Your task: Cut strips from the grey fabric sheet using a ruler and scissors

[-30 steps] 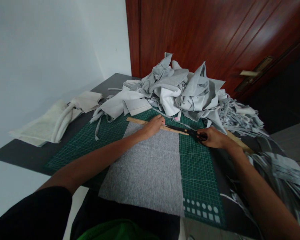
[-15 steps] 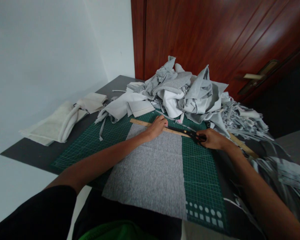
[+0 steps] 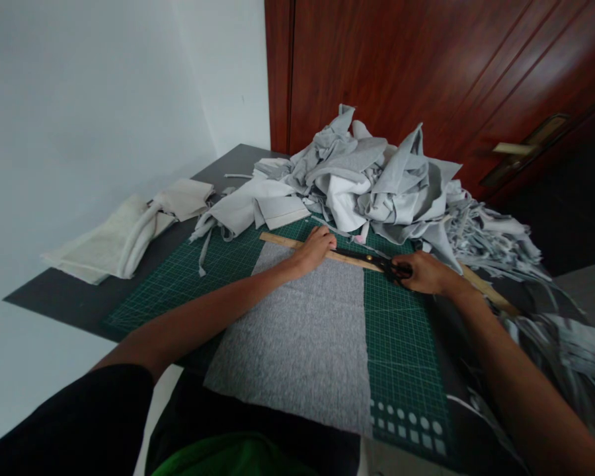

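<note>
A piece of grey fabric [image 3: 302, 337] lies flat on the green cutting mat [image 3: 401, 350], its near end reaching the lap. Across its far edge runs a wooden ruler [image 3: 277, 240]. My left hand [image 3: 316, 250] is closed over the ruler's middle, fingers bent together and pressing down. In my right hand [image 3: 421, 272] are black scissors [image 3: 387, 266], with fingers in the handle loops. Their blades point left along the ruler at the fabric's far edge, tips close to my left fingers. Part of the blades is hidden there.
Crumpled grey and white fabric [image 3: 361, 172] is heaped behind the mat. Thin fabric strips [image 3: 490, 241] pile up at right, above another wooden strip [image 3: 490, 291]. Folded cream cloth [image 3: 109, 244] lies at left by the wall. A wooden door [image 3: 406, 73] stands behind the table.
The view has shifted slightly, so things sit a little differently in frame. Both hands, the ruler and the scissors keep nearly the same places on the fabric.
</note>
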{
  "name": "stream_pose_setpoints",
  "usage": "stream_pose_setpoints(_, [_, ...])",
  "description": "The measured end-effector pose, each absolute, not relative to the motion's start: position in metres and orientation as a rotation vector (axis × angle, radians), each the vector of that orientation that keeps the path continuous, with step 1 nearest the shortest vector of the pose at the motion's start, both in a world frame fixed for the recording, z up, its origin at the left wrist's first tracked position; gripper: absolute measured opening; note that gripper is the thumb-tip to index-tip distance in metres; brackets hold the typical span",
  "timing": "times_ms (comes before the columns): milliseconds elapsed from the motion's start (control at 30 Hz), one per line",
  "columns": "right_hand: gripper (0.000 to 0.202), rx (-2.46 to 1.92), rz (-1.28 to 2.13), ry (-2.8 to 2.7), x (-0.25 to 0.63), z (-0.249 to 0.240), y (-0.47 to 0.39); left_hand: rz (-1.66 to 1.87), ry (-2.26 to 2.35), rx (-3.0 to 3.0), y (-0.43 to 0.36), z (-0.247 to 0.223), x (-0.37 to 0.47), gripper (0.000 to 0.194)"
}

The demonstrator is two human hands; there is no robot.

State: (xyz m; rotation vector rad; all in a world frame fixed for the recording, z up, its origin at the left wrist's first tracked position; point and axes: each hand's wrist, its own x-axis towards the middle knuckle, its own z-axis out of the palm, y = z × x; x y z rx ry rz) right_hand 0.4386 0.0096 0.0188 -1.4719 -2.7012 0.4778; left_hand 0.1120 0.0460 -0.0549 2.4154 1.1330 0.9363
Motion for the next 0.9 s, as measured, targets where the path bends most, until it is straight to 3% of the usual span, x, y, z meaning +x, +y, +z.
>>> stream_pose_setpoints(900, [0.011,-1.368,0.511,-2.696,0.435,0.017,0.015,0.978,1.121,2.367,0.041,-0.049,0.113,0.024])
